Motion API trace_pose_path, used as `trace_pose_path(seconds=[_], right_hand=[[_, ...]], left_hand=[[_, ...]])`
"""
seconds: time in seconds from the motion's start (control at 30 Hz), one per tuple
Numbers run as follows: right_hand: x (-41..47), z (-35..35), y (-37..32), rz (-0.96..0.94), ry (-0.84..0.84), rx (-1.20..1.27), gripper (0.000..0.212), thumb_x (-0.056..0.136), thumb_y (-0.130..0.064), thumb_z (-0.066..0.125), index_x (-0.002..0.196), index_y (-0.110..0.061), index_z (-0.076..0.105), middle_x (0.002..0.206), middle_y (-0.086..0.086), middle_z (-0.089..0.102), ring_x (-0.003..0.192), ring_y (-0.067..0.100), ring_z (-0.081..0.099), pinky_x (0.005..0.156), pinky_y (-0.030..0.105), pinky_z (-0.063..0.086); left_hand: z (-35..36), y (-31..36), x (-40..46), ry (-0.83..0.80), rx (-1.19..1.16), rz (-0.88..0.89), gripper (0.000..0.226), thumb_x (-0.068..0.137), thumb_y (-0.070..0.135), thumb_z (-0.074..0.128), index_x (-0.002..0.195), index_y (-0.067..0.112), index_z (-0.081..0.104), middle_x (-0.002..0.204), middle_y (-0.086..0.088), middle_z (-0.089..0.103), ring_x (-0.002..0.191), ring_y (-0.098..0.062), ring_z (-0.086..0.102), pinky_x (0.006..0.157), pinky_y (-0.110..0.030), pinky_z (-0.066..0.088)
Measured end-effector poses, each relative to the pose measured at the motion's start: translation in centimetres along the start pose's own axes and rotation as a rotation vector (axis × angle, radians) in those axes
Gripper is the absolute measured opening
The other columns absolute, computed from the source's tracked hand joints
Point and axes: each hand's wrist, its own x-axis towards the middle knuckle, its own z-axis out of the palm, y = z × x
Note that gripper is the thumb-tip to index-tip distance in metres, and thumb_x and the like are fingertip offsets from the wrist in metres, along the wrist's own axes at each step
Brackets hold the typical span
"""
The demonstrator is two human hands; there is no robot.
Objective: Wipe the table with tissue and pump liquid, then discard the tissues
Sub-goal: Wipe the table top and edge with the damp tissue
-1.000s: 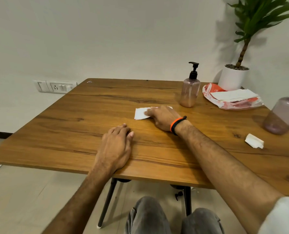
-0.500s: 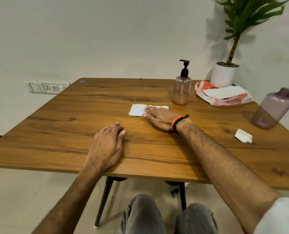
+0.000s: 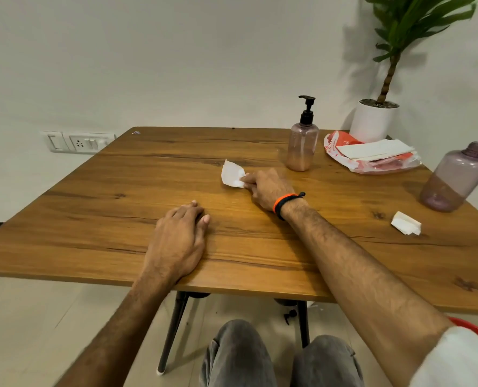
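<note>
I'm pinching the tissue [image 3: 233,174] with my right hand [image 3: 268,188] just left of the pump bottle [image 3: 302,145], lifting its edge off the counter [image 3: 120,219], left hand [image 3: 177,241] lying flat and released; best gathering it into one wad.

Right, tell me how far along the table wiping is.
Done, it seems: one crumpled tissue lies used near the table's right edge. In hand: the right hand pinches a tissue beside the pump bottle; the left hand rests flat. Left: discarding both tissues.
</note>
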Motion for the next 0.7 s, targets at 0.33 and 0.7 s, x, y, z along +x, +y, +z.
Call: trace_pose_path(seconds=[0.33, 0.7], right_hand=[[-0.5, -1.7, 3.7, 0.141, 0.104, 0.042, 0.042, 0.089, 0.003, 0.061, 0.125, -0.019, 0.066, 0.128, 0.012, 0.063, 0.114, 0.029, 0.061, 0.103, 0.034, 0.046], [-4.5, -3.3, 9.6, 0.264, 0.086, 0.029, 0.045, 0.09, -0.002, 0.058, 0.128, -0.027, 0.063, 0.138, 0.012, 0.055, 0.124, 0.032, 0.051, 0.111, 0.041, 0.039]], left_hand=[[0.1, -0.2, 0.0, 0.017, -0.009, 0.021, 0.046, 0.101, 0.043, 0.033, 0.137, 0.019, 0.05, 0.15, 0.0, 0.045, 0.137, -0.018, 0.039, 0.112, -0.041, 0.029], [0.2, -0.2, 0.1, 0.014, -0.001, 0.025, 0.046, 0.101, 0.042, 0.034, 0.136, 0.018, 0.051, 0.149, -0.001, 0.047, 0.135, -0.022, 0.041, 0.111, -0.043, 0.031]])
